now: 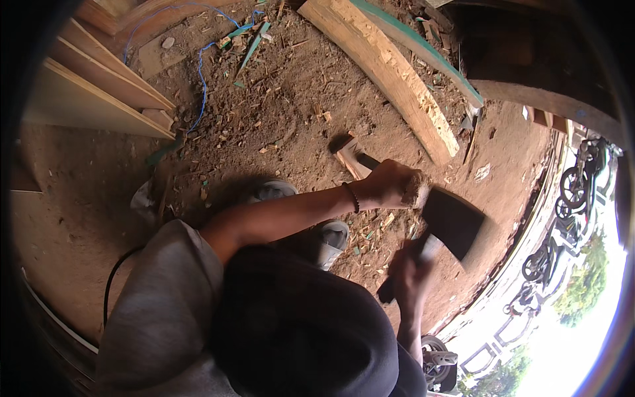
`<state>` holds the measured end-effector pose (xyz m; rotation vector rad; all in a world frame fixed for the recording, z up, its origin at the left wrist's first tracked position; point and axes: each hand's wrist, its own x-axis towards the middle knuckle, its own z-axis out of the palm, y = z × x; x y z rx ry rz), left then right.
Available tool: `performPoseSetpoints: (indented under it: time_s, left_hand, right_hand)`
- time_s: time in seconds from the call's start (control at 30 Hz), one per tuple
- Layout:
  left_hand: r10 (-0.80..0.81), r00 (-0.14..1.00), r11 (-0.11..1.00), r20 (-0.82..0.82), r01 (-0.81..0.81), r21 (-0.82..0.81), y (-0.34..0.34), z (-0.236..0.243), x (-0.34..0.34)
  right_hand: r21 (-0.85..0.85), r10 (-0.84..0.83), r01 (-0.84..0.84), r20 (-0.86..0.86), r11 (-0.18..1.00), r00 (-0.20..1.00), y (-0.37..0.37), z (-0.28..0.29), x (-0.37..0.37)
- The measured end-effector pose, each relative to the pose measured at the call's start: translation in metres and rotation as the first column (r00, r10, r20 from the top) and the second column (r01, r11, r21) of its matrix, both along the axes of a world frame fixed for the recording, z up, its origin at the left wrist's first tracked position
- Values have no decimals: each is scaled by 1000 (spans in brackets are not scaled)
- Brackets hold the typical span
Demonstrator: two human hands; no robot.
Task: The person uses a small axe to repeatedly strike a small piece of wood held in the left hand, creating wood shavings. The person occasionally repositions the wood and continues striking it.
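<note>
Dirt floor (pixel 284 126) pretty much everywhere, littered with wood chips (pixel 327 116). Starting at the left, got boards (pixel 99 99) on edge at 10 o'clock, then a thin blue cord (pixel 202 73) wriggling around 11. Next, a pair of shoes (pixel 333 237) near dead centre. Then on to the left hand (pixel 393 184) at 3 o'clock, with fingers clenched on a wood piece (pixel 349 159), visible as a pale bit toward 10 o'clock from the knuckles, mostly hidden otherwise. Up at 1 o'clock, a thick chipped beam (pixel 390 76) beside a green-edged plank (pixel 430 53). Over to the right hand (pixel 410 272) at 4 o'clock, gripping a dark, blurry hatchet (pixel 455 221) by the handle, angled up toward 2. Just beside the left hand; can't tell if touching. Last, motorbikes (pixel 575 185) from 3 to 4 o'clock.
</note>
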<state>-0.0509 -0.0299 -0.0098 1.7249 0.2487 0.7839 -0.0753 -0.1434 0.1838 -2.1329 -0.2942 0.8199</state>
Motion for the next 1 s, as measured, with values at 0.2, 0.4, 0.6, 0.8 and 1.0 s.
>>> performPoseSetpoints:
  time_s: [0.2,0.4,0.6,0.8,1.0]
  left_hand:
    - [-132,964,991,-229,128,-32,10,2,0]
    - [125,977,958,171,-74,-277,30,5,4]
    - [259,962,599,-85,-229,-767,99,12,-2]
    - [352,935,586,-50,-262,-767,115,32,-24]
    - [185,976,778,110,-78,-623,95,43,-33]
  right_hand:
    - [-108,-30,13,-156,994,987,-27,-4,2]
    - [31,-295,323,-332,946,896,-60,-56,14]
    - [-101,-204,178,-404,979,892,-54,-128,8]
    - [-119,-223,189,-463,975,858,-55,-163,-7]
    - [-110,-223,194,-522,975,824,-56,-152,-2]
